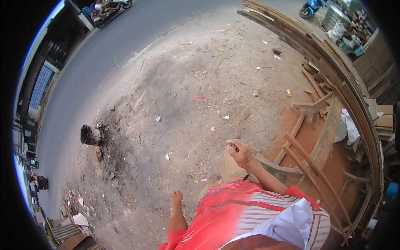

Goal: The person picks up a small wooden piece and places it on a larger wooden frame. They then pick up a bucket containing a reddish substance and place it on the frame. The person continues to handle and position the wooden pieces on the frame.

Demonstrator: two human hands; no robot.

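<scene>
My right hand [238, 152] hangs in front of my khaki trousers [234, 167], its fingers loosely curled with nothing showing in them. Lower and to the left, my left hand [177, 195] hangs beside my body over the dirt. It is small and foreshortened, so its fingers cannot be made out. Neither hand touches anything that I can see. Nearest to my right hand is the curved end of a wooden frame piece [277, 166], just right of my forearm. I wear a red shirt with a striped panel [266, 208], and a white cloth [287, 223] lies over it.
A sooty metal can [91, 135] lies on blackened ground at left. Long wooden planks [346, 79] run down the right side, near thin wooden strips [318, 175] and reddish sawdust [287, 121]. An asphalt road [79, 100] curves past at left, with a motorbike [112, 12] on it.
</scene>
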